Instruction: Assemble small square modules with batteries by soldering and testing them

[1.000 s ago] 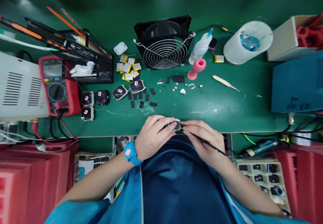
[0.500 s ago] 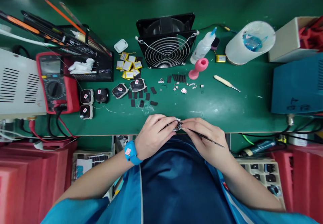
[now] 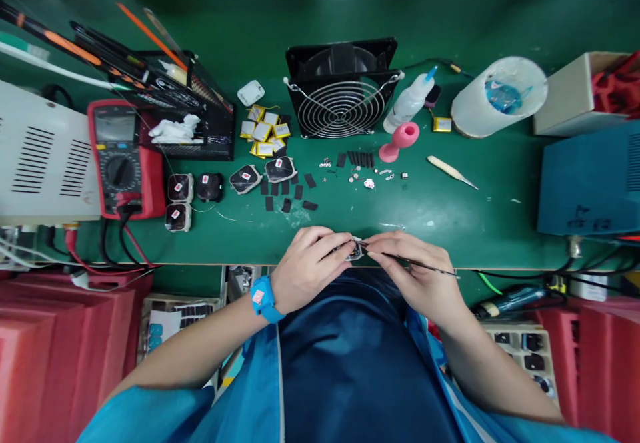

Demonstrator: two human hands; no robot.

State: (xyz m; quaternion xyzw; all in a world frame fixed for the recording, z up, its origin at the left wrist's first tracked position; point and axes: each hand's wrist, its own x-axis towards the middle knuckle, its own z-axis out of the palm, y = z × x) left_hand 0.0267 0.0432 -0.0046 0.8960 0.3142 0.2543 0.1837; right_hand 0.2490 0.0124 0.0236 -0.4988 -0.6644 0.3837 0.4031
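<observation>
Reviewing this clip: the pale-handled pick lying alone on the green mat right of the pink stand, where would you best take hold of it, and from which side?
Grip the pick by its thick pale handle, the left end, coming straight down from above. It lies flat on the green mat with bare surface around it, and the thin metal tip points right, so probably pinch across the handle's width, away from the tip.

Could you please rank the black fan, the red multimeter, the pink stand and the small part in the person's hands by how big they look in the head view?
1. black fan
2. red multimeter
3. pink stand
4. small part, mostly hidden between left hand and right hand
</observation>
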